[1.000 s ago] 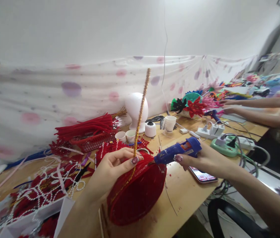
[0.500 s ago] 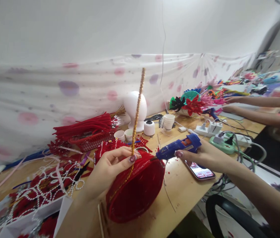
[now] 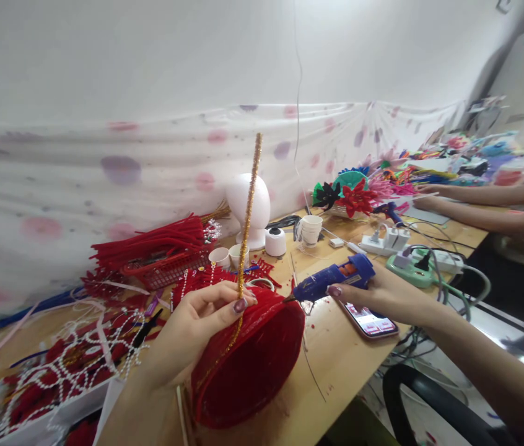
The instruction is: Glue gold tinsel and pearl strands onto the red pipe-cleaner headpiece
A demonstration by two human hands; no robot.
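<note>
A gold tinsel pipe cleaner (image 3: 249, 214) rises upright from the pinch of my left hand (image 3: 206, 316). Its lower part runs along the rim of a red, hollow, round piece (image 3: 248, 365), whose open side faces me. My left fingers also rest at that rim. In my right hand (image 3: 383, 291) is a blue glue gun (image 3: 331, 277), gripped from behind, with its nozzle at the upper right of the red rim. Whether the nozzle touches the rim I cannot tell.
A phone (image 3: 368, 319) lies beneath my right hand. Behind stand a white foam head (image 3: 249, 207), paper cups (image 3: 311, 229) and a red basket (image 3: 164, 269) of red stems. White bead strings (image 3: 76, 365) spread left. Power strips (image 3: 410, 269) and a co-worker's arms (image 3: 489, 201) are at right.
The view has shifted slightly, so most things sit a little further left. Both hands keep their holds on the pipe cleaner and glue gun, and the nozzle stays at the rim.
</note>
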